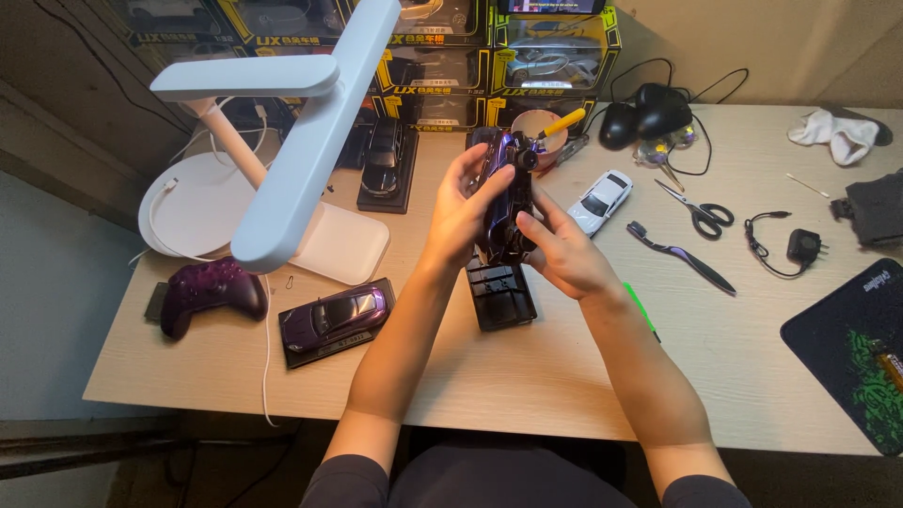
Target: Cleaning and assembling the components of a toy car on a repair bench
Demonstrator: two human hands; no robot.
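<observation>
Two bare hands grip one purple model car (505, 193) above the middle of the worktop (527, 367). Left hand (461, 212) wraps its fingers round the car's left flank; right hand (564, 252) clamps the right flank and near end. Car's long axis runs near to far, tipped up on end, far end uppermost; which end is the nose, cannot tell. Directly beneath lies a black display base (501, 296). Right of the hands sit a white model car (602, 201), scissors (701, 213) and a dark toothbrush (682, 256). Left stand another purple car on a base (337, 320), a purple game controller (207, 292) and a white desk lamp (292, 141)
</observation>
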